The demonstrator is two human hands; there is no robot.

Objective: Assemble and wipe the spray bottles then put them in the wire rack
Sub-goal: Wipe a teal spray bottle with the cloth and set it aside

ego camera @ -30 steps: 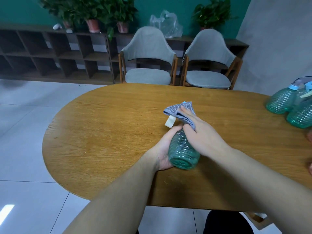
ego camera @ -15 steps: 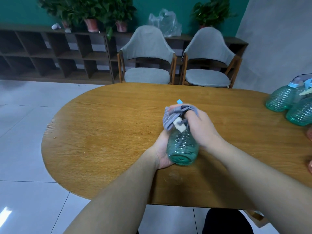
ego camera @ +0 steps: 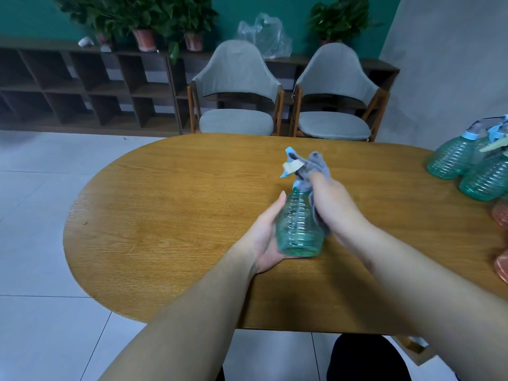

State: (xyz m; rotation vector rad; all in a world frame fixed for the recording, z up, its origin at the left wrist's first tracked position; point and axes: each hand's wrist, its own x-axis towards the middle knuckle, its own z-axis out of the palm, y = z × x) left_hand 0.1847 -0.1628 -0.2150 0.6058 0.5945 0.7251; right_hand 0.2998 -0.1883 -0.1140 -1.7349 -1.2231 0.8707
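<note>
— Two hands on one job? Where?
— Over the near middle of the table, well in from its rounded left end
— Left hand?
— Cupped under and around the base of a green ribbed bottle, palm up, thumb lying along the bottle's left side, fingers hidden beneath
— Bottle upright?
— Tilted, base toward the near edge, neck pointing away toward the far edge; spray head in pale blue with a cream trigger, already fitted on top
— Right hand?
— Curled around a grey cloth, pressing it against the bottle's right side and up over the neck; cloth bunched around the spray head, a fold trailing down between palm and bottle
— Anything else on the table?
— More green bottles with blue spray heads at the far right edge, packed against each other; two orange shapes at the right border, cut off, hard to identify
— Beyond the table?
— Two grey chairs pushed up to the far edge, dark cubby shelves behind with potted plants on top and a clear plastic bag
— Rack?
— Cannot tell from this view
</note>
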